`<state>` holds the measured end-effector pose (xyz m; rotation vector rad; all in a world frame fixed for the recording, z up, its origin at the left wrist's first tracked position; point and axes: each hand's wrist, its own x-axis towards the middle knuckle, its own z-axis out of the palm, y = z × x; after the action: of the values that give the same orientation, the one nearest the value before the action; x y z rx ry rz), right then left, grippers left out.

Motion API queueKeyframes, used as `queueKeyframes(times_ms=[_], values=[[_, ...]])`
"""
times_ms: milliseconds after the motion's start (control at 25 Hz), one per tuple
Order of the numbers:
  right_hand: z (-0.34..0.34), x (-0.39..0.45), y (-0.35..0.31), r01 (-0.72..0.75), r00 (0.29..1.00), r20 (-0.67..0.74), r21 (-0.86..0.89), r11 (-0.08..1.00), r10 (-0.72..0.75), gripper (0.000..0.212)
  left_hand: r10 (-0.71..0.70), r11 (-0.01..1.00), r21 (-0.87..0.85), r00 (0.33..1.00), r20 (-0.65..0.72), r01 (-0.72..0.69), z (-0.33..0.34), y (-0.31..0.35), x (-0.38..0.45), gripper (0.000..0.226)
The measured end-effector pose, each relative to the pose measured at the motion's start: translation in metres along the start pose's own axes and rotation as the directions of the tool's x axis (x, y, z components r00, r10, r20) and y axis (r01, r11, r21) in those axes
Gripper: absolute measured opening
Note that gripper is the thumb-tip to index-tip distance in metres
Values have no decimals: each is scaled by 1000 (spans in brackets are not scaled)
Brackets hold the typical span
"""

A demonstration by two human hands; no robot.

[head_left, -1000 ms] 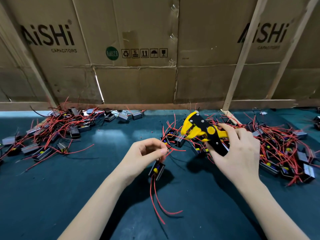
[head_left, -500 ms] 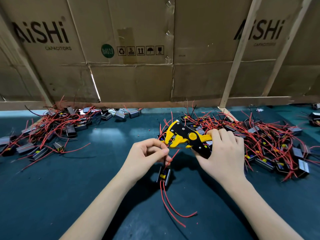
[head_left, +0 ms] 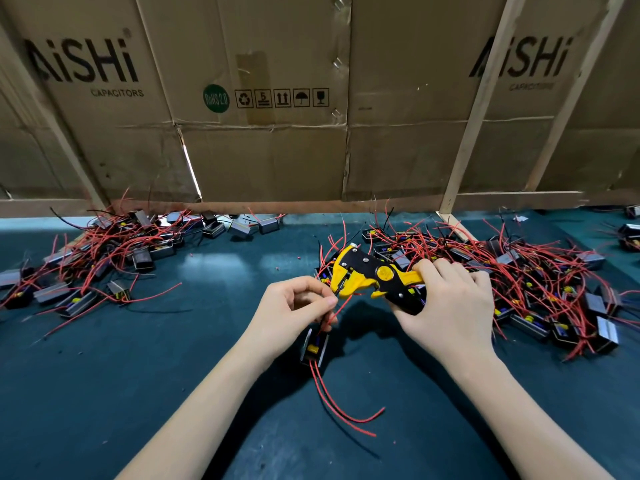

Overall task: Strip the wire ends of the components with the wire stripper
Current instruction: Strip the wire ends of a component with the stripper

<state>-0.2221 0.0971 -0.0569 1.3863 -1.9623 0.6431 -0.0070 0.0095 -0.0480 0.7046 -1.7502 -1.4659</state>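
Observation:
My right hand [head_left: 446, 310] grips the handles of a yellow and black wire stripper [head_left: 372, 273], its jaws pointing left. My left hand [head_left: 291, 311] pinches a red wire between thumb and forefinger, and the wire's end reaches into the stripper's jaws. Below that hand hangs the component [head_left: 314, 345], a small dark box with a yellow part inside. Its other red and black wires [head_left: 341, 407] trail down onto the green mat.
A heap of components with red wires [head_left: 104, 261] lies at the back left; a larger heap [head_left: 540, 289] lies to the right of my right hand. A cardboard wall [head_left: 263, 150] with wooden battens closes off the back of the green mat [head_left: 138, 375].
The stripper has come down and left to the wire held by my left hand. The component has shifted slightly right under that hand.

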Motion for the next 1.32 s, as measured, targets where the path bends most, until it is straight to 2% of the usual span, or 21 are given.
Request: queueKeyframes(times_ms=[240, 440, 520, 600, 680, 760, 880, 1040, 1320], values=[[-3, 0, -2, 28, 1000, 5, 10, 1000, -28, 37, -17, 999, 43, 1000, -11, 17, -3, -2, 1, 7], [-3, -2, -4, -16, 995, 101, -14, 1000, 17, 45, -16, 1000, 21, 1000, -3, 16, -2, -3, 2, 7], [-3, -2, -5, -56, 996, 72, -4, 998, 57, 44, -2, 1000, -18, 1000, 0, 2, -2, -3, 2, 7], [0, -1, -3, -39, 999, -2, 4, 999, 39, 40, 31, 999, -32, 999, 29, -30, -5, -2, 2, 10], [3, 1, 3, -27, 998, -50, -26, 999, 25, 42, 64, 998, -5, 993, 99, -64, -10, -2, 3, 5], [5, 1, 9, -71, 995, -70, -42, 997, 68, 47, 59, 998, 14, 985, 165, -62, -16, -1, 3, 10], [9, -1, 14, -116, 991, -64, -25, 993, 114, 50, 46, 994, 84, 977, 207, -64, -23, -2, 3, 7], [11, -1, 13, -104, 993, -49, -9, 995, 103, 50, 39, 982, 173, 979, 199, -74, -21, -7, 3, 5], [11, -4, 2, -39, 998, -44, -3, 999, 39, 52, 29, 988, 141, 975, 222, -62, -14, -6, 2, 9]])
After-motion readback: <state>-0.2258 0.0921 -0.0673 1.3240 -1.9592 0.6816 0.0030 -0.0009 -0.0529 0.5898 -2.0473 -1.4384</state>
